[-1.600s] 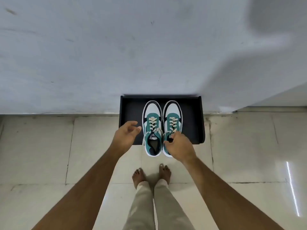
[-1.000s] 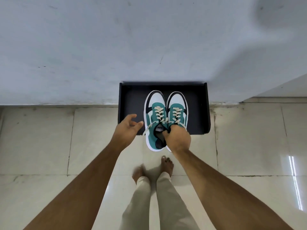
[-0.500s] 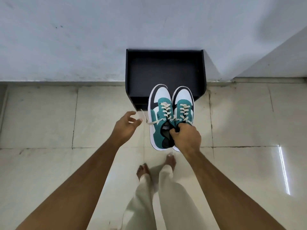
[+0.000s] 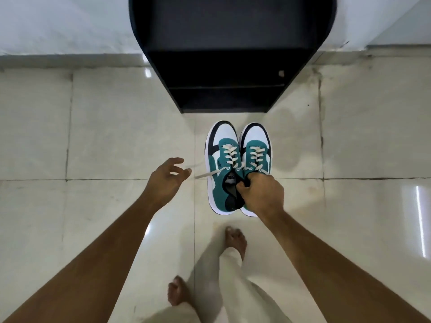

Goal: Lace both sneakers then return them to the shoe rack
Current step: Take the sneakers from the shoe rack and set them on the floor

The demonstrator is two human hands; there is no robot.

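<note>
Two teal, white and black sneakers hang side by side above the floor, toes pointing away from me. My right hand [image 4: 260,191] grips both by their inner collars: the left sneaker [image 4: 221,166] and the right sneaker [image 4: 256,150]. Cream laces cross both tongues. A loose lace end [image 4: 205,174] trails left from the left sneaker toward my left hand [image 4: 166,180], which hovers beside it with fingers relaxed and holds nothing. The black shoe rack [image 4: 228,54] stands against the wall ahead; no shoes show on its top or shelves.
Glossy cream floor tiles [image 4: 105,136] spread all around. A grey-white wall [image 4: 58,22] runs behind the rack. My bare feet [image 4: 235,240] and light trousers are below the sneakers.
My right hand took hold of both sneakers on the rack's top, lifted them off and carried them back toward me. I stepped away from the rack. The left hand stayed beside them, empty.
</note>
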